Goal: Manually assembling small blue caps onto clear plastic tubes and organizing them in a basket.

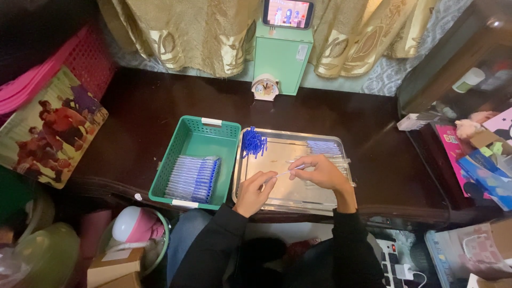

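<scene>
steel tray (330,200) at frame centre; my left hand (255,192) and right hand (319,173) each pinch one end of a thin pen refill (282,173) above it, green basket (184,160) left.

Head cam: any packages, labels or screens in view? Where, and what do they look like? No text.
Phone screen: top centre, lit, on the green box, pink-red picture.
Green box: back of desk, mint, small white label on its side.
Cardboard boxes: bottom left, brown, pale labels.
Green basket: left of metal tray, white tabs on its rims.
</scene>
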